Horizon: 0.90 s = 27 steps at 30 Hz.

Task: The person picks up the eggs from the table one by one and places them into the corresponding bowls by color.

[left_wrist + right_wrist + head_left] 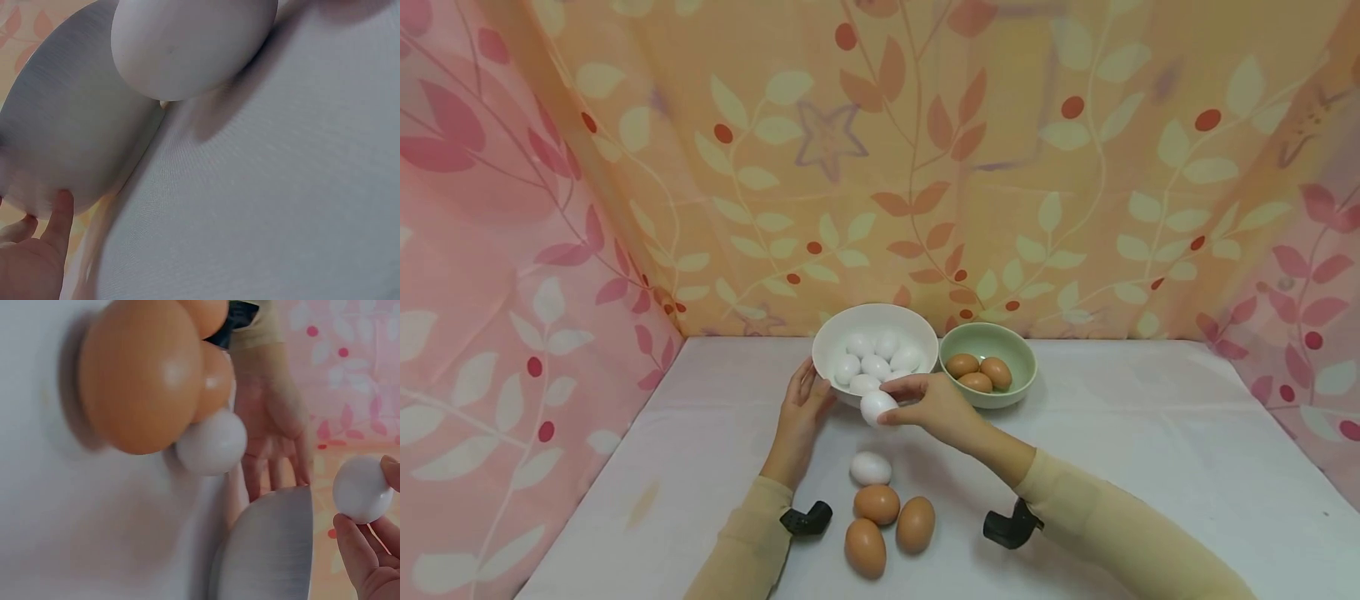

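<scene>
A white egg is pinched between the thumb and fingers of my right hand, in front of the white bowl. Several white eggs lie inside that bowl. My left hand rests against the bowl's left side; its fingers touch the outer wall in the left wrist view. On the table, one white egg lies closest to the bowl. Behind it, nearer to me, are three brown eggs. The right wrist view shows the held egg at the fingertips.
A green bowl with three brown eggs stands right beside the white bowl. White cloth covers the table. Patterned curtains enclose the back and both sides. Black wrist cameras sit on both forearms.
</scene>
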### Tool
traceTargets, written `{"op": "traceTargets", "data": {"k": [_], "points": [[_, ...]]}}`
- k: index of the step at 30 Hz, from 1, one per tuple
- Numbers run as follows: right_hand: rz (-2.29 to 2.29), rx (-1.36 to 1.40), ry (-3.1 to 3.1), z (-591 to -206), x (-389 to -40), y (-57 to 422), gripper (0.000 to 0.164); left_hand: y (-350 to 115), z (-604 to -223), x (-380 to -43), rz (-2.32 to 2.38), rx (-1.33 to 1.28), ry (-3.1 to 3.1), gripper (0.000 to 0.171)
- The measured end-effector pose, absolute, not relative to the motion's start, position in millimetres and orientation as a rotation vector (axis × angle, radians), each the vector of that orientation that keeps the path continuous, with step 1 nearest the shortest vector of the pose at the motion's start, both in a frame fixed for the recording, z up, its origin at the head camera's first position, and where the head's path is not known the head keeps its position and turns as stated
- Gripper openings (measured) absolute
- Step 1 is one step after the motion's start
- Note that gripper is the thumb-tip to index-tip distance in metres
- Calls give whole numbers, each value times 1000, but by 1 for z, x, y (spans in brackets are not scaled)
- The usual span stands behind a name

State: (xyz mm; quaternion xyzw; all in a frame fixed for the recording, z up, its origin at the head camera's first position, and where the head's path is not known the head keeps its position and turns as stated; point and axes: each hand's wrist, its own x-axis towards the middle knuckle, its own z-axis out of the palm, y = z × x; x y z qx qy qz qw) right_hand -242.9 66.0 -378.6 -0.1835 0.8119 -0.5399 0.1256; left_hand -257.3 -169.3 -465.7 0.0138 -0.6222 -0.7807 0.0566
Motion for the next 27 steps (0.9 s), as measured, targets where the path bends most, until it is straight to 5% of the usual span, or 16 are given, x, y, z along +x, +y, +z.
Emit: {"op": "traceTargets", "data": {"k": [27], "points": [[-1607, -439, 2366, -368, -303, 20, 42, -171, -466, -258, -2360, 35, -1910, 67]]}}
